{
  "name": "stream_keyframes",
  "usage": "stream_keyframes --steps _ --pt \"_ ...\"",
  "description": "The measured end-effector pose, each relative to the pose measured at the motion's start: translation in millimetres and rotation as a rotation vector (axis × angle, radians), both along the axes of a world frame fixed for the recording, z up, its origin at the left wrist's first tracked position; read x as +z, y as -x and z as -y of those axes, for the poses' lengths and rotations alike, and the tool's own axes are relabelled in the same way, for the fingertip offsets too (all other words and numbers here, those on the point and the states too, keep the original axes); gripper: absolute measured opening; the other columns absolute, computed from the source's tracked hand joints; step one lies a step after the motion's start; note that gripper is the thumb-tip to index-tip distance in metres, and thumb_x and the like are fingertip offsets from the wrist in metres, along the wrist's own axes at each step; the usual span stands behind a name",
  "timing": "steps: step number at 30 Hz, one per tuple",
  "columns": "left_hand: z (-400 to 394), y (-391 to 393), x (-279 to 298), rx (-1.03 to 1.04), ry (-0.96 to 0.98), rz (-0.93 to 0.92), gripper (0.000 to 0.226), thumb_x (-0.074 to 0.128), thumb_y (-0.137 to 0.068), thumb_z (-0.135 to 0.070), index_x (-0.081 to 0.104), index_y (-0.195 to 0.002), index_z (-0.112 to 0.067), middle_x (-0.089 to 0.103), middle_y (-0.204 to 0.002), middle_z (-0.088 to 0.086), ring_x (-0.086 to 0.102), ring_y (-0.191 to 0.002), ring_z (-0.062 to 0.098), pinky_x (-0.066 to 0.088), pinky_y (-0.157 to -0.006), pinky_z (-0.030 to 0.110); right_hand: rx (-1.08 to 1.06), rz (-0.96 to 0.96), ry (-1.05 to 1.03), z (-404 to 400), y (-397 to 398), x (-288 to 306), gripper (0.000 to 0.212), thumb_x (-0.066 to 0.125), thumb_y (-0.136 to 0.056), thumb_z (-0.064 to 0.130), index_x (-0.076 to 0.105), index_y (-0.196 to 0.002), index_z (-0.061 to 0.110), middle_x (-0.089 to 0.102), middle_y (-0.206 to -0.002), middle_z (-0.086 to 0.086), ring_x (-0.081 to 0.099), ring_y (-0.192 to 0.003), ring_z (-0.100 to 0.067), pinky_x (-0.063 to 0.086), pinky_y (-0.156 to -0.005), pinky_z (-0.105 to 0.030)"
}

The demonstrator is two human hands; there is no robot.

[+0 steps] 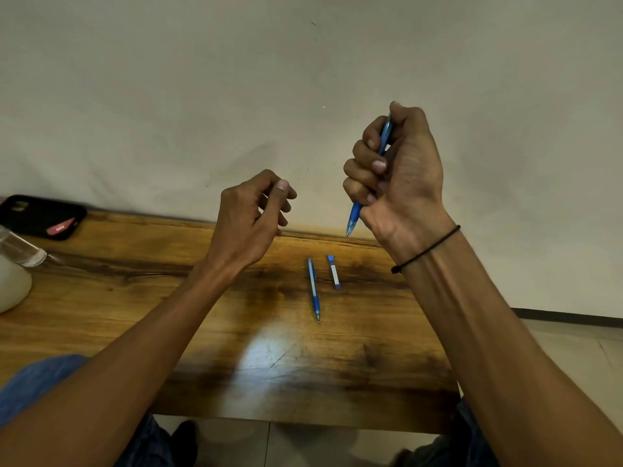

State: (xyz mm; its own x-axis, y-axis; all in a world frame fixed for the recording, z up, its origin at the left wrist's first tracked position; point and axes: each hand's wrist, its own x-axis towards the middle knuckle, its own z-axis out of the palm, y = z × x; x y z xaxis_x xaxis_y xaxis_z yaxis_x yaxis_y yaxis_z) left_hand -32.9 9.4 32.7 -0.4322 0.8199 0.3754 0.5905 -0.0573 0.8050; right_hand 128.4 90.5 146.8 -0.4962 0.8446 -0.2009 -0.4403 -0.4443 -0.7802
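My right hand [397, 170] is raised above the table's far edge and grips a blue mechanical pencil [354, 214] in its fist. The pencil's tip points down and my thumb sits over its top end. My left hand [251, 214] hovers to the left at a similar height, fingers curled, with thumb and forefinger pinched together on what looks like a very thin lead [265, 196], barely visible. On the wooden table [135, 298] between my forearms lie a second blue mechanical pencil [314, 291] and a small blue lead case [333, 273] side by side.
A black phone [40, 215] lies at the table's far left corner, with a clear bottle [20, 247] and a white rounded object [11, 288] in front of it. A plain wall stands right behind the table. Tiled floor shows to the right and below the near edge.
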Motion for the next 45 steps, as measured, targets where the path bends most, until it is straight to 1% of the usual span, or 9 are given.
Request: stream_keyframes --steps 10,16,21,24,29,40,45 --pt "0.4 -0.5 0.7 -0.004 -0.001 -0.004 0.028 0.048 -0.112 -0.030 0.071 -0.104 -0.015 0.071 -0.084 -0.003 0.073 -0.069 0.010 0.064 -0.059 0.039 -0.022 0.003 0.002 -0.1 -0.2 0.6 0.047 0.036 -0.106 0.035 0.040 -0.064 0.015 0.027 -0.047 0.004 0.018 -0.038 -0.009 0.017 -0.037 -0.019" --pt "0.0 -0.6 1.1 -0.009 -0.003 -0.013 0.028 0.050 -0.112 -0.027 0.072 -0.104 -0.013 0.071 -0.083 -0.002 0.073 -0.068 0.010 0.064 -0.060 0.041 -0.027 0.009 0.011 -0.9 -0.5 0.4 0.048 0.036 -0.107 0.036 0.041 -0.064 0.015 0.027 -0.048 0.004 0.018 -0.039 -0.008 0.018 -0.037 -0.019" --pt "0.1 -0.1 1.0 -0.010 -0.007 -0.008 0.025 0.053 -0.111 -0.027 0.072 -0.104 -0.012 0.072 -0.083 -0.001 0.073 -0.068 0.011 0.064 -0.060 0.042 -0.033 0.002 0.026 -2.2 0.0 0.1 0.048 0.036 -0.107 0.037 0.040 -0.064 0.015 0.026 -0.048 0.004 0.017 -0.038 -0.008 0.016 -0.037 -0.018" --pt "-0.1 -0.4 -0.3 -0.015 -0.008 -0.027 0.018 0.058 -0.108 -0.026 0.072 -0.105 -0.014 0.071 -0.084 -0.005 0.073 -0.070 0.008 0.064 -0.060 0.037 -0.039 -0.004 0.031 -2.6 -0.1 -0.5 0.048 0.036 -0.106 0.036 0.040 -0.063 0.015 0.025 -0.048 0.004 0.017 -0.038 -0.009 0.016 -0.038 -0.019" --pt "-0.9 -0.3 -3.7 -0.030 -0.005 -0.046 0.010 0.064 -0.105 -0.023 0.071 -0.105 -0.016 0.068 -0.086 -0.020 0.073 -0.072 0.005 0.063 -0.059 0.032 -0.043 0.001 0.037 -3.9 -0.8 -1.1 0.049 0.037 -0.106 0.036 0.039 -0.063 0.015 0.024 -0.048 0.004 0.016 -0.039 -0.009 0.015 -0.038 -0.018" --pt "-0.9 -0.2 -5.6 -0.034 -0.012 -0.041 0.007 0.065 -0.103 -0.024 0.070 -0.103 -0.020 0.067 -0.086 -0.023 0.073 -0.072 0.004 0.064 -0.060 0.032 -0.074 -0.013 0.035 -3.9 -2.2 -0.4 0.048 0.036 -0.106 0.037 0.038 -0.063 0.015 0.024 -0.049 0.004 0.016 -0.039 -0.009 0.015 -0.038 -0.019" --pt "-1.1 -1.6 -4.7 -0.044 -0.017 -0.057 0.002 0.068 -0.101 -0.022 0.069 -0.102 -0.023 0.067 -0.088 -0.025 0.072 -0.076 0.003 0.063 -0.062 0.025 -0.062 -0.009 0.029 -2.6 -1.2 -0.9 0.048 0.035 -0.105 0.035 0.038 -0.062 0.015 0.024 -0.048 0.004 0.015 -0.039 -0.009 0.014 -0.039 -0.019"
